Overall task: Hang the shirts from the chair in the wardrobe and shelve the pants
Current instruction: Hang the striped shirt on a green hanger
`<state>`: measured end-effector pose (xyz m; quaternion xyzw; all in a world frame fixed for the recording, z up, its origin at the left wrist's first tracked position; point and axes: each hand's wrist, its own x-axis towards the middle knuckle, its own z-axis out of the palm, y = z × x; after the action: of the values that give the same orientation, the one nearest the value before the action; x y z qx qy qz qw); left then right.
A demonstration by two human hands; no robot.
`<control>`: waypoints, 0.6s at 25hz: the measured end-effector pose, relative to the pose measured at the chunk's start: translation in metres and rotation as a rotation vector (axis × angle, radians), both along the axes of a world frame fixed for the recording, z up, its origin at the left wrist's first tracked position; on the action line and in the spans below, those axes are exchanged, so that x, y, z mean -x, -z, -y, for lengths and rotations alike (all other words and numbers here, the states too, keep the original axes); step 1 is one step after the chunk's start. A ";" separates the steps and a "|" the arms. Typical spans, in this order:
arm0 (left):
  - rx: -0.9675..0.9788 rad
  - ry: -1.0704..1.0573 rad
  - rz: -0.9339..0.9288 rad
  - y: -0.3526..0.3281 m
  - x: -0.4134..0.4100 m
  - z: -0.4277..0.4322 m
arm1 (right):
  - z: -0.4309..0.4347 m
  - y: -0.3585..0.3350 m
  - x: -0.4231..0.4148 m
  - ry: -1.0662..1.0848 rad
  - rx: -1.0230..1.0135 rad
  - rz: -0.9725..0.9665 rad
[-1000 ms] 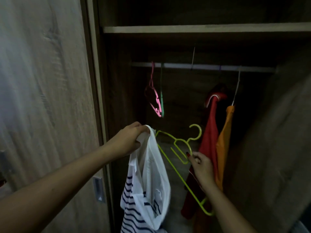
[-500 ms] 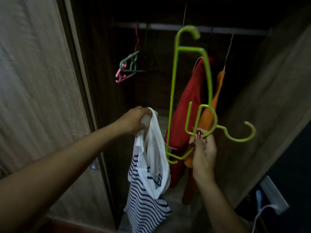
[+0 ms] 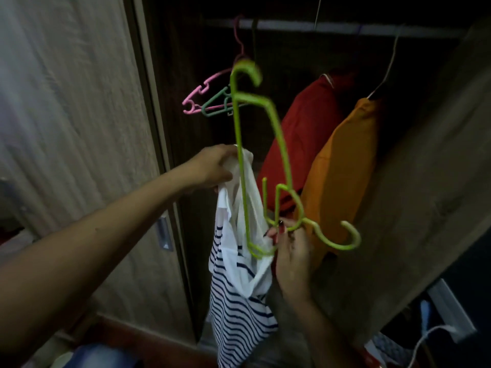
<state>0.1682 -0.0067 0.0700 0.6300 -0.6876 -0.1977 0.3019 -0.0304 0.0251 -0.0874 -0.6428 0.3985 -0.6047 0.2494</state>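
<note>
Up in front of the open wardrobe (image 3: 425, 181), the left hand (image 3: 215, 166) is closed around the bunched white top edge of a striped shirt (image 3: 239, 288), which hangs straight down from that grip, its navy-and-white stripes falling below both hands. The right hand (image 3: 291, 251) sits lower and to the right, fingers curled shut around the neck of a lime green hanger (image 3: 265, 144), close to where the hook curves away to the right. That hanger is turned on end, one shoulder pointing up toward the rail (image 3: 345, 29) and its long bar running down across the white part of the shirt, so the lower corner lies against the cloth just beside the right hand's fingertips. Whether the corner is already inside the shirt's opening cannot be told. Behind the hands, a red garment (image 3: 300, 134) and an orange garment (image 3: 342, 166) hang side by side from the rail. Further left, an empty pink hanger (image 3: 202, 92) and a dark green hanger (image 3: 218, 102) dangle together. At the left stands the wardrobe door (image 3: 79, 128), pale wood.
</note>
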 end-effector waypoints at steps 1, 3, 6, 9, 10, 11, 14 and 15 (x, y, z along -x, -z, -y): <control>0.021 -0.012 -0.041 -0.007 -0.010 -0.002 | 0.005 0.016 0.002 0.000 -0.077 -0.092; 0.070 -0.050 -0.074 -0.016 -0.031 -0.004 | 0.012 0.036 0.012 -0.042 -0.237 -0.227; 0.121 -0.074 0.134 -0.014 -0.051 -0.006 | 0.027 0.031 0.024 -0.129 -0.368 -0.489; 0.115 -0.119 0.457 0.007 -0.059 -0.005 | 0.044 0.008 0.031 -0.154 -0.268 -0.729; 0.101 -0.121 0.507 0.013 -0.059 -0.006 | 0.047 -0.003 0.033 -0.166 -0.206 -0.759; 0.102 -0.096 0.544 0.018 -0.057 -0.007 | 0.047 -0.016 0.034 -0.180 -0.140 -0.770; 0.131 0.027 0.560 0.022 -0.045 -0.009 | 0.049 -0.056 0.027 -0.212 0.015 -0.853; 0.127 0.062 0.549 0.025 -0.043 -0.008 | 0.050 -0.068 0.024 -0.241 0.030 -0.855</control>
<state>0.2113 0.0014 0.0452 0.6187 -0.7734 0.0145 0.1372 -0.0546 -0.0247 -0.0196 -0.8805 0.3795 -0.2568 0.1216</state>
